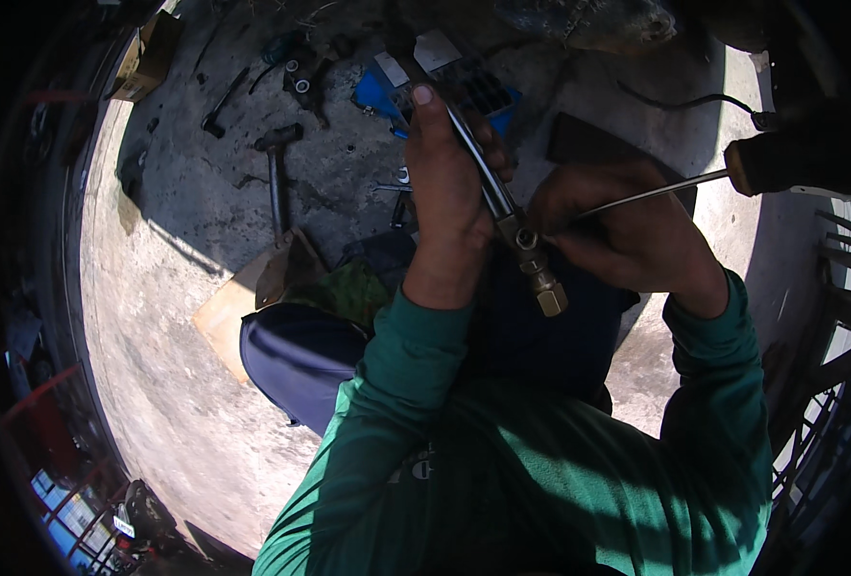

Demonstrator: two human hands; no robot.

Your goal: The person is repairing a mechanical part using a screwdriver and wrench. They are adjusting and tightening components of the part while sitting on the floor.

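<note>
In the head view, my left hand (435, 182) is wrapped round a long polished metal rod tool (483, 168) with a brass fitting (545, 293) and a small ring-like port at its lower end. My right hand (617, 240) is closed beside that port, its fingertips around the lower part of a thin screwdriver shaft (680, 184). The dark handle (780, 163) extends to the right, outside my hand. Whether the screwdriver tip touches the port is hidden by my fingers.
On the concrete floor (176, 317) lie a hammer (276, 173), a blue parts case (375, 96), wrenches (392, 187), small metal parts and a cardboard sheet (216, 331). A cardboard box (147, 53) stands top left, a dark cable (675, 104) top right. Metal racks edge the right.
</note>
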